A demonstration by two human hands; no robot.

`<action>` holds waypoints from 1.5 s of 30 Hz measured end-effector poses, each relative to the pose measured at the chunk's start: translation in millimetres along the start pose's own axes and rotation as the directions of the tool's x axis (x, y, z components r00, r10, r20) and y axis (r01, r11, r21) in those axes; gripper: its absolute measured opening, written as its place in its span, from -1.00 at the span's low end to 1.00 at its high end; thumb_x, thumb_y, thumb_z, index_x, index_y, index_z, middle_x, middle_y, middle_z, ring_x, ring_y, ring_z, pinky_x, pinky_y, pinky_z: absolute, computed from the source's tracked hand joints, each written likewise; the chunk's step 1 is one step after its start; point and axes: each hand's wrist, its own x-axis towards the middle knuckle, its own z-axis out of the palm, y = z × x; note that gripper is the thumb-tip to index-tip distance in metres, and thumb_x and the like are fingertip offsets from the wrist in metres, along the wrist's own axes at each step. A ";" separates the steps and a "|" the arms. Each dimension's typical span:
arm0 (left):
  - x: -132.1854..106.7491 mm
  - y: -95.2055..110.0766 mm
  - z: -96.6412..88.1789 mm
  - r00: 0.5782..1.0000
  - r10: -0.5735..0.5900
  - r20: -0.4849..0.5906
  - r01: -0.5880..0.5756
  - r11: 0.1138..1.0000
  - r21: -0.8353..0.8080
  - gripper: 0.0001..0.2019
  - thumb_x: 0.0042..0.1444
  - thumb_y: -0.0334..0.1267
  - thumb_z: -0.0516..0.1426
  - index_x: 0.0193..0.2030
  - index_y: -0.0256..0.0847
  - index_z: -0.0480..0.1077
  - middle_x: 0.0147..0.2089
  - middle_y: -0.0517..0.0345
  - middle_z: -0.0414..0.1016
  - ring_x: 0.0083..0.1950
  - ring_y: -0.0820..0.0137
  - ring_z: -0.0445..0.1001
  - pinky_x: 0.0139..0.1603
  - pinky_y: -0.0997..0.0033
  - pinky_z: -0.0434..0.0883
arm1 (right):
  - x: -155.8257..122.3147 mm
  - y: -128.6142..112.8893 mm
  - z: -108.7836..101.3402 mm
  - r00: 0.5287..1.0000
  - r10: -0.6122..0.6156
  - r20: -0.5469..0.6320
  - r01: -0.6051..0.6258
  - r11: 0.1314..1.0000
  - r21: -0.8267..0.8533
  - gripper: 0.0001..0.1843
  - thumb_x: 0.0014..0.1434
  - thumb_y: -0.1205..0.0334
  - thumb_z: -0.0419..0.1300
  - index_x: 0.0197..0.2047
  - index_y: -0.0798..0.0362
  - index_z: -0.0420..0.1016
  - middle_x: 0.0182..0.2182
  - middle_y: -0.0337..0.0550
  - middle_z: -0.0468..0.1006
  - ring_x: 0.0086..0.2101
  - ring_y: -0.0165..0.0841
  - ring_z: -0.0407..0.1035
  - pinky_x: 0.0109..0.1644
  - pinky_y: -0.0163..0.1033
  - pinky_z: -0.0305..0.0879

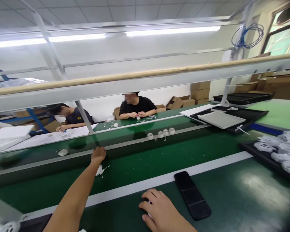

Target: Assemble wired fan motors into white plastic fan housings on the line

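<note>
My left hand (98,154) reaches out over the green belt (145,162) to the grey rail along its far side. Its fingers curl down out of sight, so whatever they hold is hidden. Just below that wrist a white part with a thin lead (101,170) lies on the belt, partly covered by my forearm. Near the front edge, my right hand (160,207) rests low over the green worktop with bent fingers. A bit of something white (149,214) shows between thumb and fingers, too covered to name. Right of this hand lies a black phone-like slab (192,195).
Several round white parts (160,134) sit along the rail, another (62,152) at left. A black tray (248,151) holds white parts at right; a second tray (256,116) lies behind. Two people (137,106) work across the belt. A wooden-edged shelf (145,74) spans overhead.
</note>
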 end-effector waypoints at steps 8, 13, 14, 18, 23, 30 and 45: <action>-21.7 49.3 -7.2 0.930 0.368 0.016 -0.365 0.926 -0.091 -0.66 0.40 -0.14 0.22 0.21 -0.24 0.42 0.23 -0.06 0.45 0.20 0.12 0.48 0.23 -0.08 0.46 | -7.9 -4.6 -11.4 0.994 0.094 -0.053 -0.096 0.994 -0.051 -0.64 0.39 0.12 0.21 0.22 -0.15 0.51 0.15 -0.11 0.53 0.16 -0.05 0.36 0.23 0.12 0.29; -141.1 86.0 15.3 0.685 0.728 0.026 -0.713 0.677 -0.184 -0.63 0.37 -0.31 0.15 0.29 -0.12 0.39 0.25 -0.01 0.43 0.31 0.17 0.34 0.39 0.18 0.29 | -20.9 13.6 -11.1 0.991 0.118 -0.065 -0.122 0.990 -0.065 -0.57 0.39 0.18 0.12 0.29 -0.09 0.44 0.18 0.03 0.51 0.16 0.08 0.35 0.23 0.37 0.18; -169.3 90.8 22.5 0.624 0.780 0.047 -0.759 0.619 -0.204 -0.61 0.34 -0.29 0.17 0.29 -0.08 0.39 0.24 0.01 0.43 0.30 0.18 0.34 0.38 0.24 0.30 | -21.4 16.7 -10.4 0.990 0.108 -0.089 -0.115 0.990 -0.076 -0.55 0.37 0.19 0.13 0.30 -0.10 0.42 0.18 0.02 0.51 0.16 0.10 0.35 0.23 0.40 0.14; -251.7 98.7 36.5 0.409 0.910 0.069 -0.884 0.414 -0.219 -0.41 0.18 -0.42 0.20 0.36 -0.11 0.30 0.25 -0.12 0.40 0.30 0.03 0.32 0.45 -0.02 0.19 | -20.6 12.5 -16.0 0.958 0.051 -0.282 -0.079 0.993 -0.090 -0.56 0.33 0.24 0.11 0.25 -0.15 0.40 0.15 -0.04 0.53 0.15 0.04 0.37 0.24 0.32 0.15; -282.9 94.3 22.3 0.568 0.817 -0.098 -0.789 0.506 -0.348 -0.47 0.07 -0.46 0.18 0.23 -0.16 0.36 0.23 -0.15 0.42 0.34 -0.01 0.30 0.57 -0.18 -0.13 | -22.2 -18.5 -29.9 0.977 0.092 -0.193 -0.042 0.968 0.246 -0.65 0.43 0.27 0.03 0.23 -0.08 0.40 0.00 -0.05 0.53 -0.11 -0.19 0.49 0.02 -0.06 0.45; -298.7 92.1 65.4 0.922 0.331 -0.203 -0.386 0.728 -0.566 -0.57 0.14 -0.24 0.31 0.09 -0.14 0.28 0.05 -0.01 0.45 0.08 0.07 0.44 0.09 0.06 0.36 | -22.2 -30.5 -9.4 0.974 0.226 0.025 -0.209 0.846 0.491 -0.67 0.46 0.20 0.11 0.22 -0.13 0.49 0.09 -0.06 0.46 -0.06 -0.22 0.47 0.01 -0.07 0.54; -295.7 81.0 79.3 0.897 0.443 -0.016 -0.321 0.626 -0.710 -0.53 0.22 -0.26 0.35 0.21 -0.03 0.31 0.16 0.12 0.42 0.18 0.17 0.37 0.20 0.14 0.27 | -22.9 -28.0 -7.2 0.954 0.245 0.172 -0.299 0.788 0.537 -0.84 0.37 0.25 0.30 0.00 -0.13 0.58 -0.19 -0.23 0.46 -0.25 -0.36 0.41 -0.15 -0.20 0.39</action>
